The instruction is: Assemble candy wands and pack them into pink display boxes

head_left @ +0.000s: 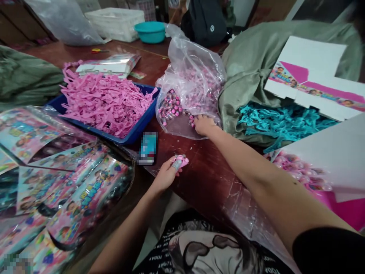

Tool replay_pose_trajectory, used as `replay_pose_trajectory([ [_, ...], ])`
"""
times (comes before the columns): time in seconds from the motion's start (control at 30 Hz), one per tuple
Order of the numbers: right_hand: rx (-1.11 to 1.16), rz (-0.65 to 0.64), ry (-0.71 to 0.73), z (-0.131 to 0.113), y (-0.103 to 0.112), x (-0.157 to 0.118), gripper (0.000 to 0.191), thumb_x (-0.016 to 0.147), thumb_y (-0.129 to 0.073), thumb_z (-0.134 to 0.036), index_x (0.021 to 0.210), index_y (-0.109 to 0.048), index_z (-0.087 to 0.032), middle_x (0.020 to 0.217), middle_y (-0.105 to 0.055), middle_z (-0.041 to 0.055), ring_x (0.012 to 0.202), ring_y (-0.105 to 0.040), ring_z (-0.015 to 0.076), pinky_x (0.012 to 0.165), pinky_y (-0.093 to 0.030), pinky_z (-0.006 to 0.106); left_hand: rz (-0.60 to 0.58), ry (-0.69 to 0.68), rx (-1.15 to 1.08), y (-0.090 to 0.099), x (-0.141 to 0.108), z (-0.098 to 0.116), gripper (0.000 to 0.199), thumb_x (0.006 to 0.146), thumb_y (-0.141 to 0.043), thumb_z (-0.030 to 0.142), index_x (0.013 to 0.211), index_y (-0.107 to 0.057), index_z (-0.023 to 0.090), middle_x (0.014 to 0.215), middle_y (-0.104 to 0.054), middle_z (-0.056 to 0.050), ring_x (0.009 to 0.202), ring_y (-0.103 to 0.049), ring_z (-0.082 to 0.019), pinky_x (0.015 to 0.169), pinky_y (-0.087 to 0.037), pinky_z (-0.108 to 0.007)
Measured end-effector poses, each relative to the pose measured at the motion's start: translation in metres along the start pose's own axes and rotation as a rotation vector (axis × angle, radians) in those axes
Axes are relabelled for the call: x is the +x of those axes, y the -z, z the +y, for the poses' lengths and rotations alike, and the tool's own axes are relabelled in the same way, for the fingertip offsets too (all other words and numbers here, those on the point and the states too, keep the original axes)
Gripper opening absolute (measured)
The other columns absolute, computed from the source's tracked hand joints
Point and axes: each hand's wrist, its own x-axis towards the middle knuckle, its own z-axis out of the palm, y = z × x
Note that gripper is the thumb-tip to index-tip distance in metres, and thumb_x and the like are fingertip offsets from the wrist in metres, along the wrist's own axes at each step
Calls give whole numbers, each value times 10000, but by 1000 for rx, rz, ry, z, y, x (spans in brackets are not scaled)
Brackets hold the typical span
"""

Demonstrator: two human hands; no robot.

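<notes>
My left hand (168, 172) is closed round a small pink and silvery piece (180, 163) above the dark red table (199, 171). Farther forward, my right hand (203, 125) reaches to the mouth of a clear plastic bag (188, 57). Its fingertips are at small pink and dark capped pieces (174, 104); whether they grip one is too small to tell. A blue tray (128, 136) heaped with pink plastic pieces (105, 102) stands left of the bag.
A phone (147, 147) lies beside the tray. Printed packages (85, 194) fill the left. At right are a green sack (236, 72) with teal pieces (285, 121) and white boxes (313, 57). A teal basin (150, 32) and white crate (116, 23) stand behind.
</notes>
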Motion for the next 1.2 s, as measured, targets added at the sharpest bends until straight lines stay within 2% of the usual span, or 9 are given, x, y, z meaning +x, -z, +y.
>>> replay_pose_trajectory([
  [0.1,88,38,3,-14,5,-29,366,1039,-425,-316,1325,-536,-117,1357,-577,201,1172,-607,296,941,-506,459,-29,-27,54,3,2,5,374,886,-598,359,1196,-681,167,992,-746,-72,706,-644,-144,543,-443,-206],
  [0.23,410,139,263,-17,-5,-116,285,1053,-419,-372,1233,-567,-208,1192,-674,77,1063,-645,174,931,-497,302,-93,-79,122,14,-4,12,304,896,-619,362,1105,-729,170,935,-762,-58,708,-656,-149,548,-439,-203],
  [0.33,698,195,443,-6,-19,-179,212,1011,-533,-318,1176,-619,-217,1094,-681,65,988,-657,162,895,-525,302,-224,-135,233,13,-9,23,223,913,-615,338,974,-758,179,797,-735,-19,684,-636,-139,604,-459,-214],
  [0.43,756,211,466,5,-26,-214,230,1000,-549,-276,1208,-625,-215,1082,-671,78,968,-670,171,872,-560,326,-362,-252,377,-1,-12,40,159,909,-605,241,899,-753,184,813,-721,-8,744,-647,-141,692,-473,-231],
  [0.63,426,276,453,18,-22,-247,286,1005,-468,-176,1251,-611,-149,1128,-668,121,993,-681,208,825,-607,347,-428,-526,690,-38,-21,63,240,813,-516,10,797,-698,166,796,-671,-5,716,-621,-133,663,-438,-240],
  [0.77,271,393,439,20,-24,-266,297,998,-434,-142,1223,-626,-126,1119,-679,138,979,-677,225,807,-611,362,-362,-651,843,-54,-30,62,247,801,-481,9,825,-675,160,890,-698,-34,797,-651,-168,708,-481,-268],
  [0.87,234,365,413,21,-25,-275,318,986,-416,-114,1219,-632,-123,1128,-676,149,990,-668,242,799,-599,376,-340,-711,956,-62,-36,61,241,820,-461,38,856,-665,161,943,-714,-53,827,-662,-190,723,-502,-290],
  [1.07,732,114,311,32,-33,-275,152,975,-546,-270,1038,-665,-199,951,-681,60,864,-664,179,768,-551,322,-458,-814,1076,-72,-38,60,259,931,-435,139,880,-686,174,886,-706,-61,775,-629,-190,690,-480,-292],
  [1.2,1099,-181,47,34,-41,-277,323,978,-535,-493,865,-622,-204,666,-637,-12,598,-639,138,566,-519,270,-567,-808,1029,-75,-35,61,274,972,-441,210,983,-713,183,927,-711,-72,793,-621,-197,706,-465,-305],
])
